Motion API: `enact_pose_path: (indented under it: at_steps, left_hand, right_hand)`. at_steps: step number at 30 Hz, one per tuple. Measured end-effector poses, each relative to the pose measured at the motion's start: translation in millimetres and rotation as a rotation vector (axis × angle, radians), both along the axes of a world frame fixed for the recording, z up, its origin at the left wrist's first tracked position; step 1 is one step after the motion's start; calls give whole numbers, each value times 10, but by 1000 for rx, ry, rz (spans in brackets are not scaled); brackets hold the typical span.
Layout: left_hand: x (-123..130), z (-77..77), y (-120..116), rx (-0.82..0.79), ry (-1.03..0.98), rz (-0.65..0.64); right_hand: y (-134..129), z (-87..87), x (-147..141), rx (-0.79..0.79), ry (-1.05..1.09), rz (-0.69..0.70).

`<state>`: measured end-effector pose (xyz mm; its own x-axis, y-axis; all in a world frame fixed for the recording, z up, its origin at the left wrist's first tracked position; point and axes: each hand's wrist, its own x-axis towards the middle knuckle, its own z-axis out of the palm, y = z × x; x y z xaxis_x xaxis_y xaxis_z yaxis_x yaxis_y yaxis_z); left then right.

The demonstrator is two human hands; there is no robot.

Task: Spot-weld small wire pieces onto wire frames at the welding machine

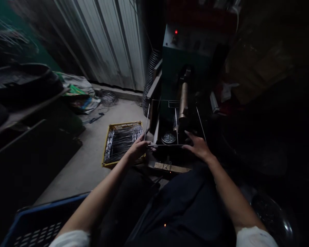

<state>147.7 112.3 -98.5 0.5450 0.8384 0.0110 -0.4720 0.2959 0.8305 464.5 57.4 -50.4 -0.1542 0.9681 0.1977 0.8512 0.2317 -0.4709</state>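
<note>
A thin rectangular wire frame [167,145] spans the space between my hands, in front of a dark green machine [167,68]. My left hand [139,147] is closed round its near left corner. My right hand [197,146] is at the near bar on the right, thumb and forefinger pinched towards the wire with a small gap showing between them. The machine's brass-coloured cylinder [183,97] slants down over the frame's middle. Below it, a round dish [168,138] of small shiny metal pieces sits between my hands.
A yellow crate [104,147] of wire pieces stands on the floor at left. Nearer me is a blue crate [23,212]. A wooden strip [171,167] lies below the frame. At lower right a shiny bowl [285,223] shows; a bench [31,111] holds dark pans at far left.
</note>
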Motion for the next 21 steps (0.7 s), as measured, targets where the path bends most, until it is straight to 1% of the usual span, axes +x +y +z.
enact_pose_path:
  at_steps: [2,4,7,9,13,16,21]
  left_hand:
    - [19,16,183,4,-15,-12]
    - [25,17,306,0,-10,-40]
    - [29,3,432,10,-4,-44]
    - [38,-4,496,4,-19,-35]
    - [70,3,584,6,-44,-26]
    - [88,18,613,23,-30,-35]
    - [83,29,626,31,15,-11]
  right_hand:
    - [183,8,64,30,48,15]
    - [313,2,91,44,62,5]
    - [438,2,86,60,53,-37]
    - [487,21,79,83,48,-42]
    - [535,77,91,99,39,-41]
    - [557,87,108,96,37,-50]
    - [614,-22,121,104,65,-50]
